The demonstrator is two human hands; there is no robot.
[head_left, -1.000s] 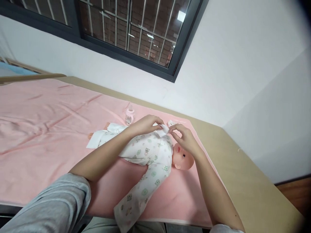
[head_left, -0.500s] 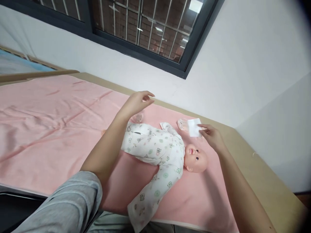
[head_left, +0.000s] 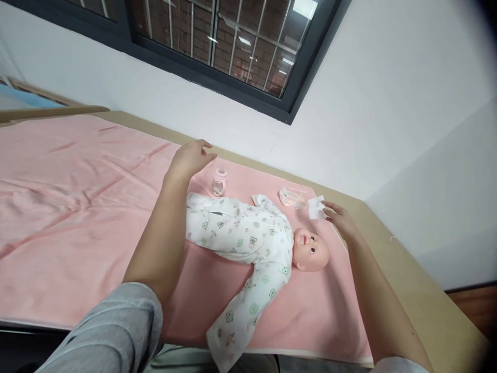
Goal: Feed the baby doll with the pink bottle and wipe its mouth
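Note:
A baby doll (head_left: 310,251) lies face up in a white printed onesie (head_left: 236,228), its head to the right and one long sleeve hanging toward the front edge. Beyond the doll's chest, my right hand (head_left: 341,221) pinches the edge of a small white square of gauze or tissue (head_left: 317,208). Just left of that piece is a clear plastic packet (head_left: 292,198). My left hand (head_left: 192,157) hovers near the far edge with thumb and fingers apart, holding nothing. A small baby bottle with a pink collar (head_left: 219,181) stands to its right. My left forearm hides the doll's legs.
A pink cloth (head_left: 97,223), creased at the left, covers most of the wooden table (head_left: 404,280). Behind it rise a white wall (head_left: 330,140) and a dark-framed window (head_left: 233,88) with bars.
My left hand has moved left, bringing the bottle into full view. My right hand has shifted slightly right with the white square, away from the packet. The whole view has turned a little.

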